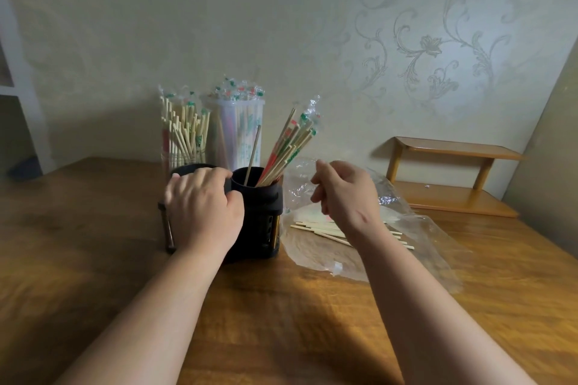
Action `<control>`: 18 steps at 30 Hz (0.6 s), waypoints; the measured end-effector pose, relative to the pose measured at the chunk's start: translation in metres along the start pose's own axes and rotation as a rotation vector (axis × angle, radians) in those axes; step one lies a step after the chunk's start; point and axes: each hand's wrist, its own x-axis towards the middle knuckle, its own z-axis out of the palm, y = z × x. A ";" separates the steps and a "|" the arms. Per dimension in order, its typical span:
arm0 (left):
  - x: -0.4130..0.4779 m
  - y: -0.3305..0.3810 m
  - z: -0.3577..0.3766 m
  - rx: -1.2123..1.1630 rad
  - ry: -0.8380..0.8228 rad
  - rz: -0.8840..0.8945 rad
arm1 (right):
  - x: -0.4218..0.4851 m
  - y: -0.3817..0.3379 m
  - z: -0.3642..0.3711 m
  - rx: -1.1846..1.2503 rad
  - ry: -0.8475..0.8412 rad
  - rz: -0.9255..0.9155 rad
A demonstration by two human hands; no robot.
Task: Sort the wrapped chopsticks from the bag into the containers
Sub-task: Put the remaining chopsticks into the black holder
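The remaining wrapped bamboo chopsticks (316,229) lie flat inside the crumpled clear plastic bag (425,228), long axis running left to right, just beneath the nearer right hand (344,194), loosely curled and empty, while the left hand (203,206) grips the black cylindrical plastic holder (264,216).

A pale cream wallpapered wall (281,25) fills the far side. It is plain at the left and embossed with a silvery scrolling leaf-and-flower pattern (431,44) toward the right. The light is soft and dim, and a broad shadow lies low on the wall at the left. A glossy brown wooden table (281,306) with strong grain runs from near to far. At its far right stands a small light-brown two-tier wooden shelf (453,150). A white upright frame (28,109), perhaps a doorway, edges the far left.
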 end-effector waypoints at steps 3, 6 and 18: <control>0.000 -0.001 0.000 0.001 0.003 0.007 | -0.007 0.014 -0.012 0.036 -0.028 0.005; 0.001 -0.001 0.000 -0.002 0.007 0.013 | -0.014 0.020 -0.023 -0.052 -0.159 0.021; 0.000 -0.002 0.001 0.005 0.004 0.014 | -0.020 0.024 -0.019 -0.790 -0.543 0.094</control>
